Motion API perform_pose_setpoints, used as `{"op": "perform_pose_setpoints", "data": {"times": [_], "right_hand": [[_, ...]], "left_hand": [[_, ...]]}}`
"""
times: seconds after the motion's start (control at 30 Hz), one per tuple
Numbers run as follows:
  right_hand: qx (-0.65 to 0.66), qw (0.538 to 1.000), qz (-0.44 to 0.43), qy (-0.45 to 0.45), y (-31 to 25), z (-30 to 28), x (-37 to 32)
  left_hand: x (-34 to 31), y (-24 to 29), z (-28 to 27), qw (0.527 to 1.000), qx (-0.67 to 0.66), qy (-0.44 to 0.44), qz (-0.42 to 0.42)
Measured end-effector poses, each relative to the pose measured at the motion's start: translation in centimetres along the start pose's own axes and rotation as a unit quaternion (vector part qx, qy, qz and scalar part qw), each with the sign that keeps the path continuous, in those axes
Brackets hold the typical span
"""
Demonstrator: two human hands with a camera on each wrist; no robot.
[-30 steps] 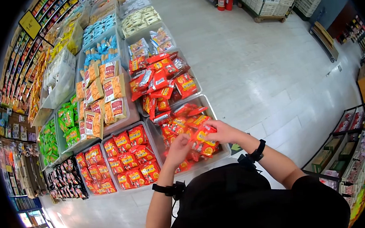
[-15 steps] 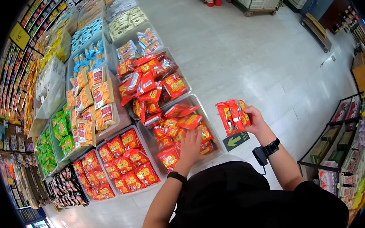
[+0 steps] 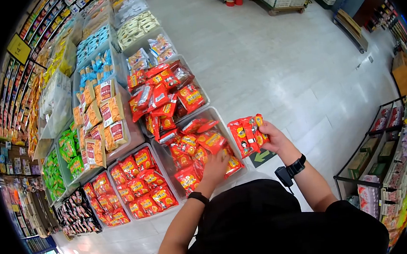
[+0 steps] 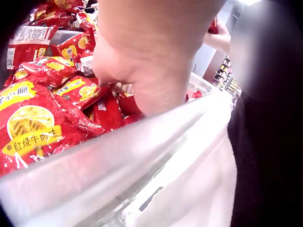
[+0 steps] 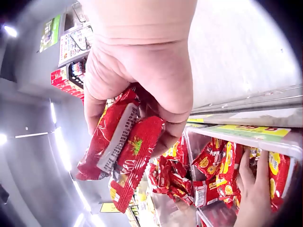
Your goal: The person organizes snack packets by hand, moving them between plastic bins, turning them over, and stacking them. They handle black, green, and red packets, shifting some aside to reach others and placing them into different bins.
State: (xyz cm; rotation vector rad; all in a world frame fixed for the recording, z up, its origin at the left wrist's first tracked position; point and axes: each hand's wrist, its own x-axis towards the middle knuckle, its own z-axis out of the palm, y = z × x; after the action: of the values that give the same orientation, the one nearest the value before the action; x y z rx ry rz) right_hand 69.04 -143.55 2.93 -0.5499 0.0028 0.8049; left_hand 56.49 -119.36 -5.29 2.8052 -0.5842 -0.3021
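Observation:
My right hand (image 3: 274, 137) grips red snack packets (image 3: 245, 137), held up beside the right rim of the front clear plastic bin (image 4: 109, 163). In the right wrist view, thumb and fingers wrap round at least two packets (image 5: 142, 142) with crimped ends. My left hand (image 3: 215, 169) reaches down into that bin among loose red packets (image 3: 188, 177). Its fingers (image 5: 262, 172) look fairly straight against the packets in the right wrist view. The left wrist view hides those fingertips behind the hand; large red packets with yellow labels (image 4: 35, 125) lie beside it.
Neatly stacked red packets (image 3: 143, 183) fill a bin on the left. Behind stands a bin heaped with red packets (image 3: 163, 94), next to tan packets (image 3: 110, 110). Pale floor (image 3: 275, 74) stretches right, with a black rack (image 3: 357, 163) at far right.
Both hands were together over the bin; the right hand then moved out to the right with packets and has since come back slightly left. The left hand has gone down among the packets.

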Motion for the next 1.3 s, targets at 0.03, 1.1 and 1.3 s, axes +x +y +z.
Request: {"op": "perform_pose_setpoints", "data": {"times": [0.03,1.1,1.3], "right_hand": [[0.003,1.000,0.004,-0.004,0.0,0.1,0.1],[-0.011,0.999,0.018,0.032,2.9,0.5,3.4],[-0.106,0.984,0.135,0.040,4.8,3.0,5.0]], "left_hand": [[0.0,0.0,0.7,1.000,0.025,0.007,-0.017],[-2.5,-4.8,-9.7,0.859,-0.429,0.118,-0.253],[-9.4,-6.2,-14.3,0.726,-0.569,0.251,-0.295]]}}
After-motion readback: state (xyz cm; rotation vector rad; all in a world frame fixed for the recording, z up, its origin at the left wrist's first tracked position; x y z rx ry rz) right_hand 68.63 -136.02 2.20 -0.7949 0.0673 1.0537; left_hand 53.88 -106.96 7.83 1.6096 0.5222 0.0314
